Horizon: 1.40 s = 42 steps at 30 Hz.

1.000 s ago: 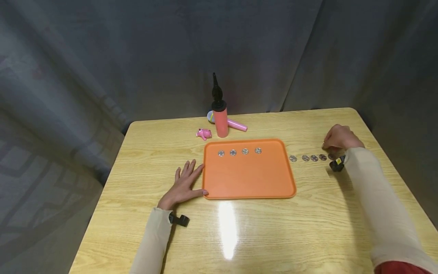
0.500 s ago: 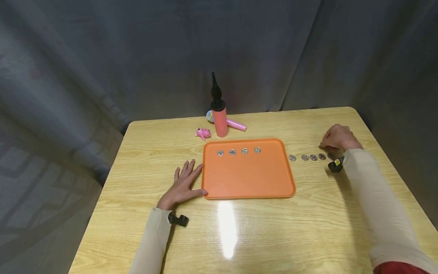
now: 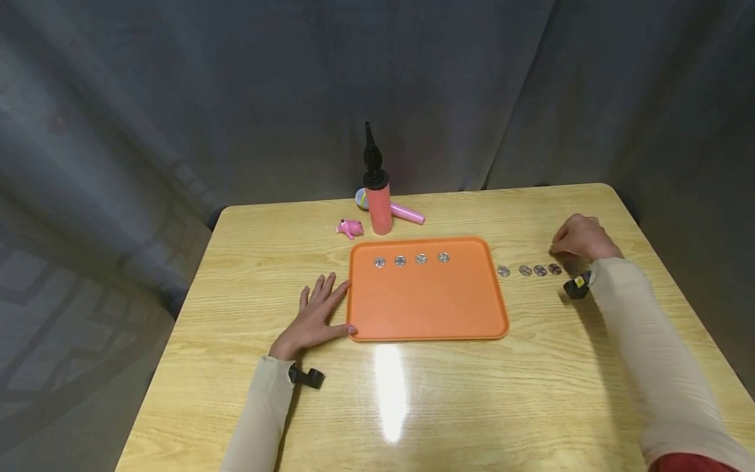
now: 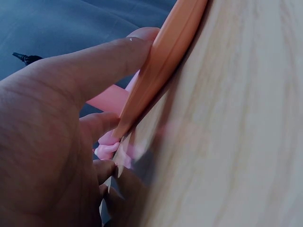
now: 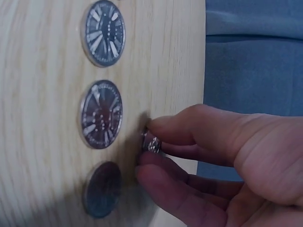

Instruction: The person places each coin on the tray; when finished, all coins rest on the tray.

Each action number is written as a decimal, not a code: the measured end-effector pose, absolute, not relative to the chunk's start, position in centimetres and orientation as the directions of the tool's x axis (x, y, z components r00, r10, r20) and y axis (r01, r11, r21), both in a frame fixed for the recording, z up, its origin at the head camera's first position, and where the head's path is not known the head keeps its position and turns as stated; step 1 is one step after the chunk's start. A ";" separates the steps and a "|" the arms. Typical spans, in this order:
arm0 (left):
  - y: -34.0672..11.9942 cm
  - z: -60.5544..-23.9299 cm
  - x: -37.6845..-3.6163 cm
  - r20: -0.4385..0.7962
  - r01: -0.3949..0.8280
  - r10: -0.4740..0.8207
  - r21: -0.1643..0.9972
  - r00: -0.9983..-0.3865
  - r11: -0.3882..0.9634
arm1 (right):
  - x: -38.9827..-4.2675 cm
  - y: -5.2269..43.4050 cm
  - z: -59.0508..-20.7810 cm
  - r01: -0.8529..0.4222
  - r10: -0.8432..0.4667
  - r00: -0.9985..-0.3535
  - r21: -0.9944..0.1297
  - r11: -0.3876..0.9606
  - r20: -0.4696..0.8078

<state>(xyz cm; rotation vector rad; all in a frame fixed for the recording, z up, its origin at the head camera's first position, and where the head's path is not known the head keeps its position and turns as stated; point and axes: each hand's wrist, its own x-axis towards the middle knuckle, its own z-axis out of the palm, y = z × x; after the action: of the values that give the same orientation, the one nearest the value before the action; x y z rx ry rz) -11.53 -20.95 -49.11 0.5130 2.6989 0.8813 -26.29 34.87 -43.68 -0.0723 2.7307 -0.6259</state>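
Note:
My left hand [image 3: 309, 326] lies at the left side of an orange tray [image 3: 427, 298], fingers spread, with thumb and forefinger touching the rim. Close up in the left wrist view, the thumb [image 4: 142, 34] rests against the tray's edge [image 4: 156, 66]. A row of several silver coins [image 3: 421, 259] lies along the tray's far side. To the right, my right hand [image 3: 585, 237] is low over the table beside a second row of coins [image 3: 525, 270]. Between its thumb and fingers it pinches a small shiny coin [image 5: 151, 143], partly hidden by the fingers. Three table coins [image 5: 102, 113] show beside it.
Behind the tray stands a coral hand pump [image 3: 380, 208] with a black nozzle. A pink-handled toy [image 3: 408, 214] lies behind it, partly covered, and a small pink figurine [image 3: 350, 228] sits to its left. Grey curtains [image 3: 460, 98] hang beyond the wooden table's [image 3: 460, 400] far edge.
My right hand has shifted very slightly left. A small coin seen at its fingertips a second ago is now hidden in the head view. My left hand stays at the tray.

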 end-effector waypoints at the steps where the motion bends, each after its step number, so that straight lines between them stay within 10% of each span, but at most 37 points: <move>1: -21.0 -49.1 -11.5 -0.131 0.248 0.404 0.609 -0.905 0.754 | -26.3 34.9 -43.8 0.026 -0.120 -0.945 -0.434 0.901 -0.306; 42: -20.8 -49.0 -11.5 -0.132 0.238 0.396 0.614 -0.909 0.752 | -25.6 34.7 -45.2 0.069 -0.036 -0.975 -0.454 0.888 -0.218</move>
<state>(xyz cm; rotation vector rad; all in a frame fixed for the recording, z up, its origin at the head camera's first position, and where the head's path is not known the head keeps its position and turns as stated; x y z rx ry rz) -11.53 -20.80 -48.98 0.4973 2.6974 0.8945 -25.63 34.69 -45.18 0.0249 2.8358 -0.6932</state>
